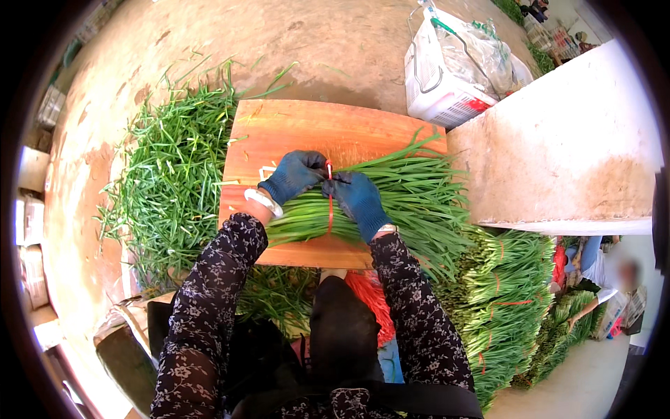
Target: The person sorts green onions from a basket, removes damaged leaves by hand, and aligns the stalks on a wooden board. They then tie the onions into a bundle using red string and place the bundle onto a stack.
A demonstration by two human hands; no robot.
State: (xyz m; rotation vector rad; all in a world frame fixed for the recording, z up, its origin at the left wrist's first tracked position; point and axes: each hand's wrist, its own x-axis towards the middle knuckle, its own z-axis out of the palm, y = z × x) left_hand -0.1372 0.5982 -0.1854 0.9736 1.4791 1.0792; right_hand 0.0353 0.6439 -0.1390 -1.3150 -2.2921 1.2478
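A bundle of long green leafy stalks, like garlic chives [412, 185], lies across an orange-brown wooden board [279, 122]. Around its middle runs a red tie [330, 215], whose upper part sticks up between my hands. My left hand [294, 174], in a dark blue glove, pinches the tie from the left. From the right, my right hand [357, 199], gloved alike, closes on the same tie and rests against the leaves. Both hands are nearly touching at the top of the bundle; the fingertips partly hide the tie's ends.
Loose green leaves [174, 174] are heaped left of the board. Tied bundles [506, 300] are stacked at the lower right. Beyond the board stands a white plastic basket [443, 87] beside a pale block [565, 140]. Red strands [370, 300] lie near my legs. Another person [624, 279] is at the far right.
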